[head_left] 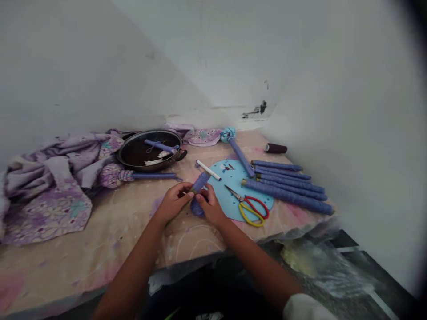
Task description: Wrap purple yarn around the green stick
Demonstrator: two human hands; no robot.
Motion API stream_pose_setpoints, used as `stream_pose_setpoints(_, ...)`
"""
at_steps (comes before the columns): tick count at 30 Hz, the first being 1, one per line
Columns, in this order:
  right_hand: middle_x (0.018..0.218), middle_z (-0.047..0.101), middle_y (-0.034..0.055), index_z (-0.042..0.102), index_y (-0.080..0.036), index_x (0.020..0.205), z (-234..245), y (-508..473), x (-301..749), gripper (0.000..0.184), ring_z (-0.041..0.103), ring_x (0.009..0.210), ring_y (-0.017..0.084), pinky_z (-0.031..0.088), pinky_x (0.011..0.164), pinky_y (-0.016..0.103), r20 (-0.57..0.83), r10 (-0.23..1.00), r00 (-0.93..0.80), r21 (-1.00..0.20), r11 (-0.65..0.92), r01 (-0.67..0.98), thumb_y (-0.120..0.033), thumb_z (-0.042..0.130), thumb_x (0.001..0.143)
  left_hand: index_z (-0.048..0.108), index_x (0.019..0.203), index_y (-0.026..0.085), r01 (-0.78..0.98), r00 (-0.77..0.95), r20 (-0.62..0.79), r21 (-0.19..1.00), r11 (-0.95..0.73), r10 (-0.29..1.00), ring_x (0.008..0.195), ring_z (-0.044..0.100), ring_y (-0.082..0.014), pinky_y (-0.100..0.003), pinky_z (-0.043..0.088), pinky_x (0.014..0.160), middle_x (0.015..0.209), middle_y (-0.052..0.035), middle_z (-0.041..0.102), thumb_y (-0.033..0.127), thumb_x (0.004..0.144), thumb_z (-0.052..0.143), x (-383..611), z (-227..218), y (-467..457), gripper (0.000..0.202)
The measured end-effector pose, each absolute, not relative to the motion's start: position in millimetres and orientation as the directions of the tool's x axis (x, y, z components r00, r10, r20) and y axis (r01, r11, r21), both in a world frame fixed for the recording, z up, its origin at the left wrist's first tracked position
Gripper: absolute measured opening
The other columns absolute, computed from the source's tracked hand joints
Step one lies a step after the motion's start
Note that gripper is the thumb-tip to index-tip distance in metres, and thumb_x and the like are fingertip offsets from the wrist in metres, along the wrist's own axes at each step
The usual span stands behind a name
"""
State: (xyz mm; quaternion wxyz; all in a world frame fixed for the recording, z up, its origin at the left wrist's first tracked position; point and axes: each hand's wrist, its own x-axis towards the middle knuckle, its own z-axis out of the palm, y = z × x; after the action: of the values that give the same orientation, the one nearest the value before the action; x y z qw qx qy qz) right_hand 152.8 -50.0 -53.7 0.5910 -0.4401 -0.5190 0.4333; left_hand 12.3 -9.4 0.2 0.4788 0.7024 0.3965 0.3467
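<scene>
Between my hands is a stick [200,181] partly wound with blue-purple yarn, its far end tilted up to the right. My left hand [173,202] is closed around its bare lower part, thumb on top. My right hand [212,207] has its fingers closed on a ball of blue yarn [196,208] just under the stick, fingertips near the windings. Beyond them lies a white marker [208,170]. To the right, scissors [250,206] with red and yellow handles rest on a round light-blue cloth piece [222,191].
Several yarn-wrapped sticks [287,193] lie at the right, near a dark thread spool [275,148]. A black pan [133,166] holds a wrapped stick. Cloth-headed sticks [240,155] lie about, and floral fabric [66,191] is heaped left. Walls border the table [133,244].
</scene>
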Motion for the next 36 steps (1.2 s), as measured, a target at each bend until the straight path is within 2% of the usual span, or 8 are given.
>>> stream_pose_setpoints(2,0.079,0.052,0.0008,0.052,-0.019,0.095,-54,-49,154,0.025,0.05,0.075,0.013,0.04,0.072,0.027,0.243,0.969,0.034,-0.97,0.242,0.017,-0.04,0.045,0.083,0.056,0.097,0.014,0.203,0.491,0.072,0.96,-0.194,0.868,0.083,0.056,-0.0172,-0.029,0.044,0.075,0.092,-0.0071,0.061,0.034,0.071,0.057,12,4,-8,0.034)
stream_pose_setpoints(4,0.08,0.054,0.0014,0.054,-0.018,0.088,-52,-49,154,0.026,0.05,0.076,0.013,0.04,0.072,0.026,0.252,0.968,0.02,-0.967,0.251,0.05,-0.04,0.043,0.084,0.055,0.097,0.014,0.214,0.529,0.026,0.963,-0.163,0.848,0.084,0.056,-0.0179,-0.029,0.044,0.074,0.093,-0.0075,0.06,0.034,0.073,0.054,12,8,-6,0.032)
stream_pose_setpoints(10,0.083,0.058,0.0027,0.055,-0.017,0.092,-48,-49,153,0.029,0.052,0.076,0.014,0.041,0.07,0.026,0.281,0.959,0.033,-0.956,0.277,0.098,-0.042,0.042,0.084,0.057,0.098,0.015,0.351,0.552,-0.017,0.912,-0.213,0.834,0.07,0.054,-0.0155,-0.025,0.043,0.057,0.085,-0.0063,0.059,0.033,0.074,0.05,18,22,-4,0.031)
stream_pose_setpoints(15,0.077,0.057,0.0017,0.056,-0.016,0.09,-50,-48,153,0.031,0.05,0.071,0.013,0.041,0.064,0.024,0.249,0.969,0.002,-0.967,0.248,0.056,-0.044,0.046,0.081,0.051,0.093,0.016,0.352,0.603,-0.125,0.928,-0.121,0.788,0.06,0.05,-0.0122,-0.021,0.039,0.048,0.073,-0.0015,0.055,0.035,0.07,0.055,15,31,-5,0.03)
stream_pose_setpoints(19,0.073,0.055,0.0007,0.056,-0.016,0.085,-51,-47,153,0.029,0.049,0.067,0.012,0.04,0.062,0.024,0.228,0.974,0.006,-0.973,0.227,0.05,-0.044,0.05,0.078,0.046,0.082,0.018,0.334,0.598,-0.112,0.935,-0.119,0.794,0.061,0.05,-0.0111,-0.021,0.038,0.05,0.072,0.0012,0.051,0.032,0.065,0.061,11,31,0,0.027)
stream_pose_setpoints(25,0.079,0.057,0.0017,0.055,-0.015,0.091,-55,-46,154,0.031,0.051,0.071,0.012,0.041,0.066,0.024,0.211,0.977,-0.023,-0.977,0.211,-0.01,-0.044,0.051,0.078,0.046,0.081,0.018,0.294,0.69,-0.079,0.939,-0.178,0.719,0.07,0.049,-0.012,-0.023,0.04,0.061,0.076,0.0032,0.048,0.017,0.055,0.063,11,24,13,0.031)
stream_pose_setpoints(29,0.074,0.055,0.0001,0.055,-0.016,0.085,-54,-47,155,0.03,0.049,0.067,0.011,0.04,0.062,0.023,0.225,0.974,-0.015,-0.974,0.225,0.016,-0.045,0.05,0.078,0.049,0.08,0.017,0.314,0.694,-0.082,0.929,-0.198,0.715,0.07,0.049,-0.0128,-0.024,0.04,0.062,0.074,0.002,0.05,0.018,0.057,0.061,12,29,19,0.027)
stream_pose_setpoints(36,0.08,0.057,0.0022,0.056,-0.018,0.083,-51,-47,154,0.02,0.052,0.074,0.013,0.042,0.07,0.026,0.283,0.959,-0.007,-0.948,0.28,0.15,-0.036,0.047,0.081,0.055,0.09,0.014,0.284,0.713,-0.117,0.95,-0.133,0.691,0.071,0.051,-0.0124,-0.025,0.042,0.062,0.083,-0.0035,0.056,0.022,0.066,0.057,11,45,24,0.025)
